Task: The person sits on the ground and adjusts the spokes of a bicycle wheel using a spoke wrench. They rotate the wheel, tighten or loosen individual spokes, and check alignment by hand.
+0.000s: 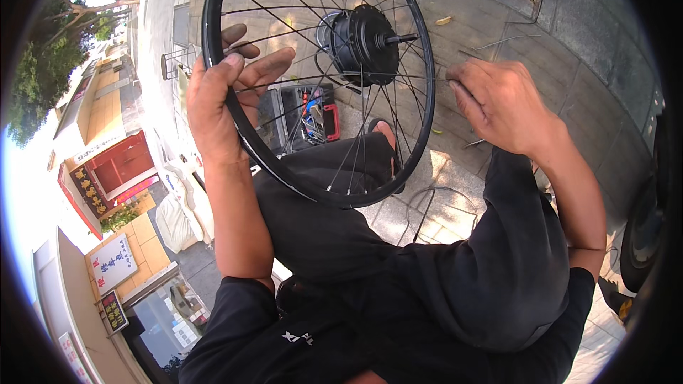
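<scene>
A black spoked wheel stands tilted before me, with a black hub motor at its middle and an axle sticking out to the right. My left hand grips the rim at its left side, thumb on the rim and fingers reaching among the spokes. Just right of the rim, my right hand is closed in a pinch. A thin metal spoke runs across the rim's right edge to those fingertips. Its far end inside the wheel is lost among the other spokes.
Behind the wheel, a toolbox with a red handle and several hand tools lies on the paving. Loose thin wire lies between my legs. A dark tyre stands at the far right. Signs and shopfronts line the left.
</scene>
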`<state>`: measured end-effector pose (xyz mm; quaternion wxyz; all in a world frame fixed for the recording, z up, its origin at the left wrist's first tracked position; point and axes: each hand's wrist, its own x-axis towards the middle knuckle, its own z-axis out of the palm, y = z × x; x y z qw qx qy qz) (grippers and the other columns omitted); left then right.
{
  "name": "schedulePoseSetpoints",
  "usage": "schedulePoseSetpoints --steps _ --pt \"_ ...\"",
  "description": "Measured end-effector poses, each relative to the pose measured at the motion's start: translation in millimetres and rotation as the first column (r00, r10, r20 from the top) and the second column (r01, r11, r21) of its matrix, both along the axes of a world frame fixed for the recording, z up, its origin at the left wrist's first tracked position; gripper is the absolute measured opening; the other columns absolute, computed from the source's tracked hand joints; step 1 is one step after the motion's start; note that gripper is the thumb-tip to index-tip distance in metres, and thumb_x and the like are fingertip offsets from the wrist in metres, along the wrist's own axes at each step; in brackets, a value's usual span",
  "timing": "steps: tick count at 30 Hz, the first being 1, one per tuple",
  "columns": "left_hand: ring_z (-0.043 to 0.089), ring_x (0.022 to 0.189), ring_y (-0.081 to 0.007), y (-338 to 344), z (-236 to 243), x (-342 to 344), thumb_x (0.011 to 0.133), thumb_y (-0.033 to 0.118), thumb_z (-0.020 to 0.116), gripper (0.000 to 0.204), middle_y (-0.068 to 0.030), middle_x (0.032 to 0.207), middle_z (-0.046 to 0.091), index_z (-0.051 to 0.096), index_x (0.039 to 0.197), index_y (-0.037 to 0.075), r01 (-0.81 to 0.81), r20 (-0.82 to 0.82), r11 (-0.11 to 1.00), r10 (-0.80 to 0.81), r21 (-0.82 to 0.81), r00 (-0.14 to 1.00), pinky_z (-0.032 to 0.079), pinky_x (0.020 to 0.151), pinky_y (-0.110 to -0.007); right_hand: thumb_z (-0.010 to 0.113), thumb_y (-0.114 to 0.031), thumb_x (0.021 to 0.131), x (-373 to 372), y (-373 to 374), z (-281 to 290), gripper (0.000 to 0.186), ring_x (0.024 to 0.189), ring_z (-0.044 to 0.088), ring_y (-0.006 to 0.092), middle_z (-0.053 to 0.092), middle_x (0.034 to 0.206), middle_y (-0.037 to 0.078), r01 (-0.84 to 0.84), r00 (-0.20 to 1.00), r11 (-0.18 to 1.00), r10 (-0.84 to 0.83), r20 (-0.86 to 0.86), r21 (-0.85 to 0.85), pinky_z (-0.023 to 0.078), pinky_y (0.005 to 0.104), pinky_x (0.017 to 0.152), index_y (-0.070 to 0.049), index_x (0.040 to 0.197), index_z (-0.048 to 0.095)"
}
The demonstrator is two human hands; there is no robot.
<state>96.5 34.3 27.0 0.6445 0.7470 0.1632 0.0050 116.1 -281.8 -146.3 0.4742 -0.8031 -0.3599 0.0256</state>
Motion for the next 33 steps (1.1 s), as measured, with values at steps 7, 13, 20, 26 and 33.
schedulePoseSetpoints --steps 7,13,20,26,33 --pt "0.075 0.077 -0.0363 -3.9 6.6 -2.4 0.099 0.015 0.050 0.055 -0.0182 0.111 0.062 0.039 0.148 -0.008 0.017 -0.053 0.998 -0.021 -0.067 0.998 0.055 0.095 -0.070 0.068 -0.006 0.087 21.7 2.0 18.5 0.012 0.076 0.068 0.0381 0.066 0.082 0.015 -0.025 0.996 0.998 0.030 0.080 -0.051 0.054 0.0475 0.065 0.000 0.097 0.065" --pt "0.067 0.062 -0.0280 -3.2 6.8 -2.4 0.102 0.019 0.050 0.050 -0.0187 0.110 0.062 0.042 0.147 -0.004 -0.028 -0.116 1.000 0.027 -0.014 0.993 0.058 0.088 -0.066 0.069 -0.006 0.086 -0.1 2.2 21.5 0.011 0.072 0.067 0.0370 0.063 0.077 0.015 -0.045 0.998 0.998 0.047 0.044 -0.052 0.053 0.0463 0.063 0.000 0.092 0.062" --pt "0.064 0.060 -0.0265 -10.8 9.0 -1.2 0.103 0.020 0.052 0.049 -0.0182 0.109 0.061 0.044 0.144 -0.004 -0.025 -0.109 1.000 0.025 0.006 0.994 0.057 0.089 -0.067 0.066 -0.008 0.093 -8.2 12.9 1.8 0.013 0.077 0.069 0.0394 0.070 0.087 0.016 -0.029 0.996 0.999 0.027 -0.086 -0.027 0.055 0.0482 0.068 0.001 0.103 0.067" --pt "0.065 0.058 -0.0254 -27.7 7.6 4.5 0.099 0.014 0.054 0.042 -0.0162 0.107 0.057 0.046 0.136 -0.005 -0.016 -0.075 0.999 0.013 -0.035 0.997 0.062 0.081 -0.060 0.065 -0.016 0.098 -7.0 99.4 -29.9 0.024 0.085 0.070 0.0414 0.073 0.095 0.018 -0.033 0.961 0.999 0.031 -0.275 -0.003 0.056 0.0494 0.075 0.002 0.114 0.067" --pt "0.065 0.059 -0.0251 -29.1 8.5 2.2 0.097 0.013 0.056 0.045 -0.0169 0.108 0.057 0.046 0.137 -0.006 -0.010 -0.060 1.000 0.009 -0.012 0.998 0.062 0.083 -0.061 0.070 -0.019 0.098 -10.9 73.2 -32.8 0.025 0.083 0.070 0.0395 0.072 0.094 0.018 0.028 0.954 0.981 0.032 -0.300 0.192 0.056 0.0474 0.074 0.001 0.114 0.070"
